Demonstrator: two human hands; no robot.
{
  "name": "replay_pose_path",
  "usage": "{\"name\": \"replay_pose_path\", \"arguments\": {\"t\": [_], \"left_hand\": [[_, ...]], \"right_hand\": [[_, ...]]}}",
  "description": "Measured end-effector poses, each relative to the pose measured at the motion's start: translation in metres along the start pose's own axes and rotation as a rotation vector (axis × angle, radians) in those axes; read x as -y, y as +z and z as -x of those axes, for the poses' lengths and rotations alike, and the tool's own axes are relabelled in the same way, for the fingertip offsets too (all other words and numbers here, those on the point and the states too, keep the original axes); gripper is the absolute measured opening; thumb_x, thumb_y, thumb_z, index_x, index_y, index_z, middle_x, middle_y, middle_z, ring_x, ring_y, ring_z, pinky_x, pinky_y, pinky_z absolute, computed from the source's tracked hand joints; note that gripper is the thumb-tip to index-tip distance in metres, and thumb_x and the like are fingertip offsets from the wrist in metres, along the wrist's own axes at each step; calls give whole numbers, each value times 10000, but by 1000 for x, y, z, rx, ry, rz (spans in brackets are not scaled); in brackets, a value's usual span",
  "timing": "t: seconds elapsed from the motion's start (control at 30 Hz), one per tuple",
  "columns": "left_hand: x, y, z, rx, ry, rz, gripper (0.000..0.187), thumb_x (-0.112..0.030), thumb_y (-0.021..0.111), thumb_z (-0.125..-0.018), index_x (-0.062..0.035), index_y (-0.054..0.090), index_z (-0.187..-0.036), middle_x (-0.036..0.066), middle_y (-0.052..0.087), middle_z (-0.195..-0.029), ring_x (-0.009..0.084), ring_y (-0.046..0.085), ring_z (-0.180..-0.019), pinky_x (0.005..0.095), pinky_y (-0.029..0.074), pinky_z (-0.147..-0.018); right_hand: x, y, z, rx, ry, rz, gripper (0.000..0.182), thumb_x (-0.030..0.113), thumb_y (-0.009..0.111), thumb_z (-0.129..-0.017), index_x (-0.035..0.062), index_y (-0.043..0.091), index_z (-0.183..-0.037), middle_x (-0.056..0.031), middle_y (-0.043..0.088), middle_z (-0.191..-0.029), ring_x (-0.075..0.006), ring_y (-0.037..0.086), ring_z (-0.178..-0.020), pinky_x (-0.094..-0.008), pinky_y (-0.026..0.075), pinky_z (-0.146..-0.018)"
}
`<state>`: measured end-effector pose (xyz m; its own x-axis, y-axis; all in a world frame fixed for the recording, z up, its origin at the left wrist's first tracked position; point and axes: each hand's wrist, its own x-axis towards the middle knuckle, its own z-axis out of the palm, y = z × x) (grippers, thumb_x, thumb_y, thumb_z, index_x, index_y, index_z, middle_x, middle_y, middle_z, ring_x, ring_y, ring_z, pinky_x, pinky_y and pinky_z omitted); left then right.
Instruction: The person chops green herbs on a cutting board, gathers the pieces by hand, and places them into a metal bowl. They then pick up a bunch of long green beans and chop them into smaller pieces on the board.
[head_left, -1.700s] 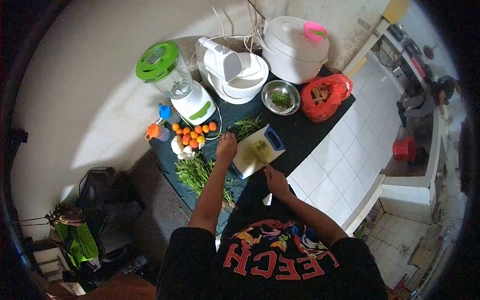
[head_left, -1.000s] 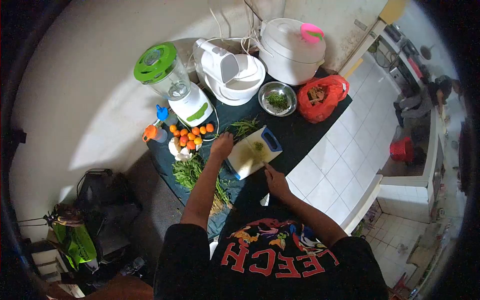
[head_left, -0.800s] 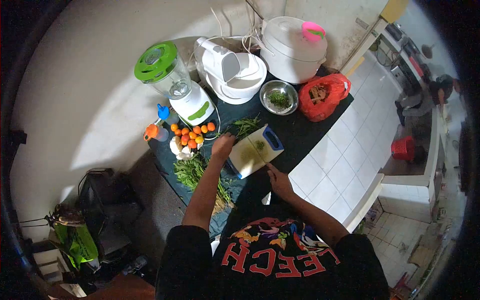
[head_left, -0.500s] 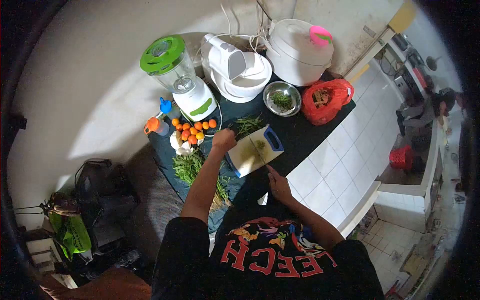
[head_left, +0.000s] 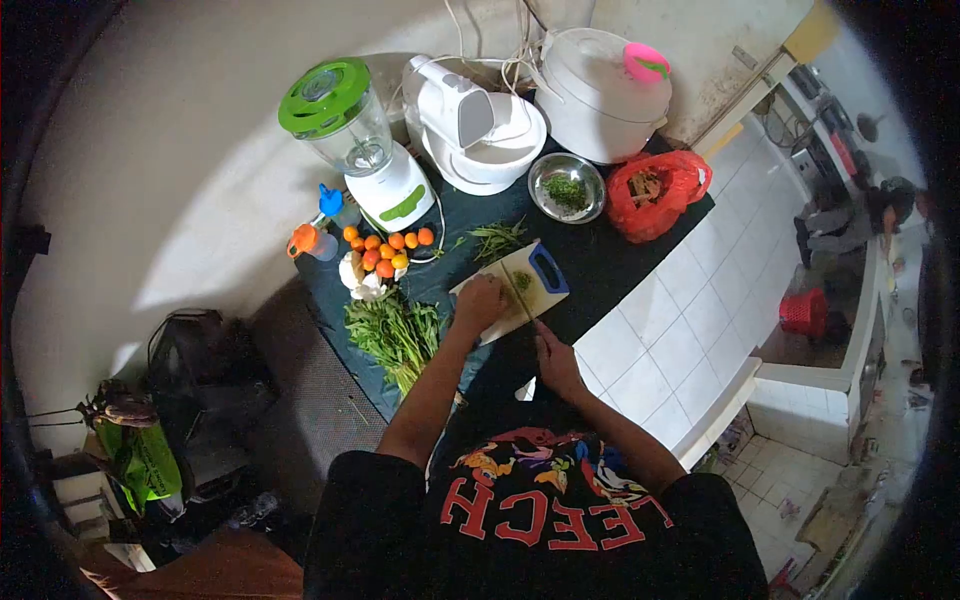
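My right hand (head_left: 556,360) is closed round the handle of a knife (head_left: 519,292), whose blade lies across a white cutting board (head_left: 551,296) with blue ends. Chopped greens (head_left: 521,281) lie on the board near the blade. My left hand (head_left: 482,302) is closed over the left part of the board, close beside the blade; what its fingers hold is too small to name. Uncut green stalks (head_left: 497,240) lie behind the board. A leafy green bunch (head_left: 394,334) rests left of my left forearm. Beyond the board, a metal bowl (head_left: 540,200) holds chopped greens.
A blender (head_left: 390,190), a mixer with a white bowl (head_left: 484,168), and a large white pot (head_left: 600,97) stand along the wall. Small orange fruits (head_left: 386,268) and white bulbs (head_left: 351,271) lie at left. A red bag (head_left: 640,218) sits right. Another person (head_left: 850,222) is far right.
My left hand has moved down and right, from the board's upper left edge onto the board beside the blade. My right hand still holds the knife.
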<state>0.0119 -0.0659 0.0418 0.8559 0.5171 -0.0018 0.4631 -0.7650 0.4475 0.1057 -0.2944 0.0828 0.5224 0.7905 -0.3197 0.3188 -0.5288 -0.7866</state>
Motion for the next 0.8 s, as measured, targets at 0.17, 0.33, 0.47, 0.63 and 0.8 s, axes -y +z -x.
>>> {"name": "replay_pose_path", "arguments": {"t": [0.17,0.33,0.47,0.63,0.8], "left_hand": [[-13,5,11,-238,-22,83,114,-143,616,-897,-67,687,-943,136,661,-985,347,664,-973,480,555,-835],[-4,17,16,-184,67,-2,150,-106,598,-892,-70,707,-988,131,672,-1014,340,664,-1013,456,560,-861],[-5,20,22,-338,158,31,208,-102,601,-889,-77,727,-1053,101,682,-1076,311,666,-1050,431,564,-883],[-5,29,22,-251,109,-73,205,-95,613,-871,-86,725,-1043,81,673,-1109,292,654,-1076,416,569,-878],[-8,25,22,-252,122,-99,194,-83,622,-854,-85,720,-1022,76,667,-1088,289,649,-1063,411,573,-855]], "right_hand": [[-14,9,-1,-133,-169,120,423,248,505,-1089,145,540,-1498,-218,676,-785,-363,694,-701,-458,547,-698],[-13,7,-1,-84,-109,89,426,248,507,-1087,140,540,-1497,-258,696,-845,-400,709,-749,-476,547,-709],[-2,6,3,-43,-71,118,423,255,502,-1086,142,544,-1492,-283,710,-905,-437,719,-816,-506,555,-744],[5,7,7,-59,-86,139,438,256,493,-1083,166,519,-1511,-303,707,-960,-484,703,-888,-562,547,-805],[3,10,4,-30,-47,208,453,261,488,-1081,188,502,-1528,-305,709,-1029,-495,695,-921,-580,542,-824]]}}
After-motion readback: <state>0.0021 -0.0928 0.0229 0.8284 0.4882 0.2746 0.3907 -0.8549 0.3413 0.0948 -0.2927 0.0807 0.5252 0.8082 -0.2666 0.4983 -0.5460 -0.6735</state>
